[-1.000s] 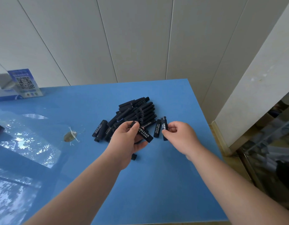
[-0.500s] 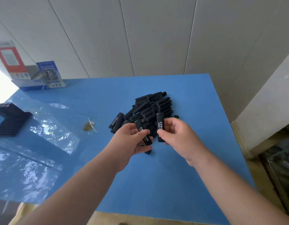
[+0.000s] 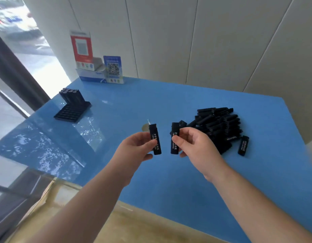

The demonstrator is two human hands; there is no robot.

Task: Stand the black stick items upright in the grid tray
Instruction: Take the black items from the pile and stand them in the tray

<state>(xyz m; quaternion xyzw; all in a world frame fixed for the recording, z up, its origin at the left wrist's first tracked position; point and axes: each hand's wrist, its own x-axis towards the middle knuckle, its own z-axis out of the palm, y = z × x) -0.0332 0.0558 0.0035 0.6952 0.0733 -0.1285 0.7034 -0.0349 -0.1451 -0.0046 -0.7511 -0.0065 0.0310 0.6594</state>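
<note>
Both hands hold one black stick each, raised above the blue table.

The left hand (image 3: pixel 134 148) pinches a black stick (image 3: pixel 155 139) between thumb and fingers, near upright, white print facing the camera. The right hand (image 3: pixel 195 146) grips a second black stick (image 3: pixel 174 138) in the same way, just beside the first, the two sticks apart. The pile of black sticks (image 3: pixel 220 127) lies on the blue table (image 3: pixel 169 181) to the right of the hands, with one loose stick (image 3: pixel 243 145) beside its right edge. The grid tray (image 3: pixel 72 111) sits well apart at the far left, with a row of sticks (image 3: pixel 71 96) standing upright along its far side. A card stand with a QR code (image 3: pixel 113 69) stands against the wall.
</note>
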